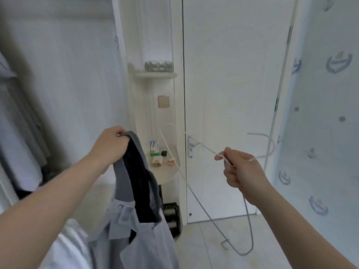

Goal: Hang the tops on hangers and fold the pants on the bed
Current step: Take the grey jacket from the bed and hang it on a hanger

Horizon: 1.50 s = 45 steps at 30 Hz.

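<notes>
left hand (110, 144) grips grey top (136, 220) by collar — right hand (242, 171) holds wire hanger (196, 193).

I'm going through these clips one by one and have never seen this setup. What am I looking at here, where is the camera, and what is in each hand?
There is no machine: a person works with two bare hands, and the single camera sits on their head, looking forward and down, so both arms reach in from the bottom of the picture. The left hand grips a grey top by its collar; the top hangs down freely. The right hand pinches a thin white wire hanger, held apart from the top, so the top is not on it yet. Ahead is a white door and, left of it, a small corner shelf with a few little items too blurred to name.
</notes>
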Motion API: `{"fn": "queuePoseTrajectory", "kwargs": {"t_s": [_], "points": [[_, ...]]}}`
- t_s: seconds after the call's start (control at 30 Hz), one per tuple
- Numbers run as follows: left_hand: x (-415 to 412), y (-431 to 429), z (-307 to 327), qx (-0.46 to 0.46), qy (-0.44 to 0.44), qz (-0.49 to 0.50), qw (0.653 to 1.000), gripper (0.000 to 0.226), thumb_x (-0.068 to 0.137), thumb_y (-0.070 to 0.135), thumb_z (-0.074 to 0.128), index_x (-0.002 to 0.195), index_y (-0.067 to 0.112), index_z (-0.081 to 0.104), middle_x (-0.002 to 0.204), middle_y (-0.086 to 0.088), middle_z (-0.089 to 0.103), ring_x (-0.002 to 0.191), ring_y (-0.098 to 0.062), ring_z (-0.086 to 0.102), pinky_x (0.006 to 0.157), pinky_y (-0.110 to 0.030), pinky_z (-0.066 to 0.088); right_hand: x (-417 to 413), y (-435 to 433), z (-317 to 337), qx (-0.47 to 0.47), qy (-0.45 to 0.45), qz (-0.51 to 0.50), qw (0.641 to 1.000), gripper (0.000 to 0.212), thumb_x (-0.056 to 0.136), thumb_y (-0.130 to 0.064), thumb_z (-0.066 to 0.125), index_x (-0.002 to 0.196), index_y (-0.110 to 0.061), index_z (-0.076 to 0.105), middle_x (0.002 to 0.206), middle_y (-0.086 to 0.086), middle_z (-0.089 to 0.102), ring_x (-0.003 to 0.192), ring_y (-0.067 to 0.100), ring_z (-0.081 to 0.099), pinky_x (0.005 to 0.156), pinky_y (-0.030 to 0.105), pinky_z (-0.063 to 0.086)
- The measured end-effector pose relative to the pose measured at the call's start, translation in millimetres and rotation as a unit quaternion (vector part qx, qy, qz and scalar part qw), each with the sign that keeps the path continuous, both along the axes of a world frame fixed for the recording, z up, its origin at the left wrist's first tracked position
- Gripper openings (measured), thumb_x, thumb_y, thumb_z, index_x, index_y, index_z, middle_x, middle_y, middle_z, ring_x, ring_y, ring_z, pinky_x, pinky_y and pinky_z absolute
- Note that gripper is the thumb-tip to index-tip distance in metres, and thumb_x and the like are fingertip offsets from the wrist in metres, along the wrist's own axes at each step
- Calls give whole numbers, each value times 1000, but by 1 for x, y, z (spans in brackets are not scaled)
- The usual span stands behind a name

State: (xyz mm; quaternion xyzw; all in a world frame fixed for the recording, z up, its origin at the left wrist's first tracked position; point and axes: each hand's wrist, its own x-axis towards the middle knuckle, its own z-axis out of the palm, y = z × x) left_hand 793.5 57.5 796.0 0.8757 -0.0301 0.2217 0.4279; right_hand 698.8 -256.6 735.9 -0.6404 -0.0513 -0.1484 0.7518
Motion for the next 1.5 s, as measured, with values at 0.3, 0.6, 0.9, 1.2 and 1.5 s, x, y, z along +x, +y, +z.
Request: {"fn": "queuePoseTrajectory", "kwargs": {"t_s": [0.3,0.6,0.9,1.2,1.5], "points": [[-63,-37,-106,21,141,-37,989,16,91,10,52,85,4,65,79,-12,63,75,-24,56,66,-35,45,-140,-6,-102,-120,31,31,992,54,74,-61,75,98,-13,76,48,-4,29,43,14,22,46,17,22],[-113,-66,-106,64,114,-120,984,16,88,11,60,76,21,65,62,6,67,54,-4,58,47,-17,37,-177,-6,-99,-294,50,-5,955,21,94,-20,62,89,-35,76,46,-14,50,41,4,39,43,7,27],[-167,-111,-82,58,133,-219,965,22,87,9,60,73,24,65,53,6,65,43,-7,58,44,-24,47,-147,36,-103,-373,-13,-53,926,24,97,-14,63,77,-27,67,69,-13,64,67,4,58,60,12,39],[-190,-109,-94,237,104,-297,919,43,90,61,54,80,22,70,77,6,66,68,-7,62,68,-30,52,-142,38,-122,-92,-14,-22,995,23,93,-15,56,78,-18,73,49,-18,51,45,0,44,49,8,32],[-189,-89,-118,343,-111,-314,879,26,94,50,48,111,30,49,77,22,53,76,-5,52,65,-16,36,-140,21,-106,-94,-43,51,993,22,90,-14,54,72,-10,66,51,-14,48,46,2,40,47,13,32]]}}
